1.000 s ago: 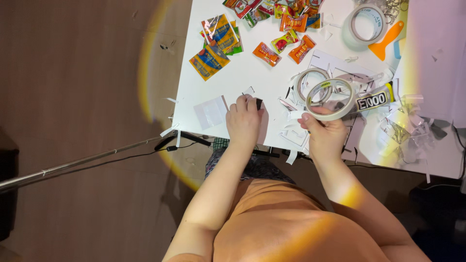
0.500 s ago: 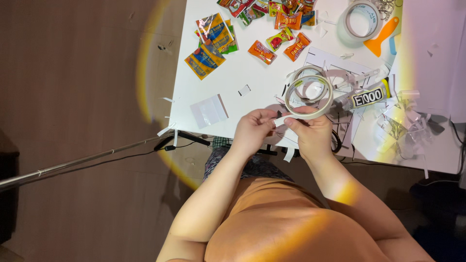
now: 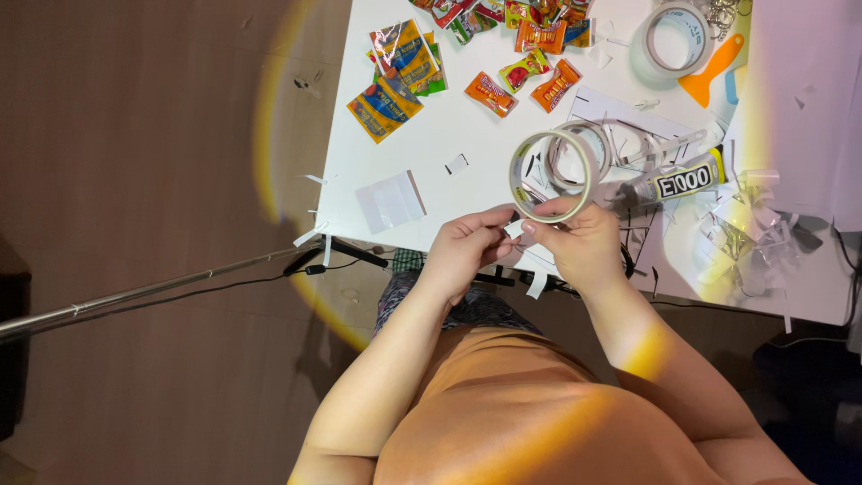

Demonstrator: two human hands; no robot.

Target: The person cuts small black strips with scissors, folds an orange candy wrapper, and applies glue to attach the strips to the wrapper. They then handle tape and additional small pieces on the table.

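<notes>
Nearest the camera, above the lap, the left hand [image 3: 465,247] pinches the loose end of a strip of tape [image 3: 514,229] between thumb and fingertips. Just beside it, the right hand [image 3: 579,242] grips the lower rim of a tape roll [image 3: 549,175], held upright over the near edge of the white tabletop [image 3: 449,126]. Behind the roll lie a second tape ring [image 3: 584,153] and a glue tube [image 3: 678,182]. A clear plastic piece [image 3: 389,201] lies to the left. Farther off are bright snack packets [image 3: 400,76], a large tape roll [image 3: 675,38] and an orange scraper [image 3: 709,76].
</notes>
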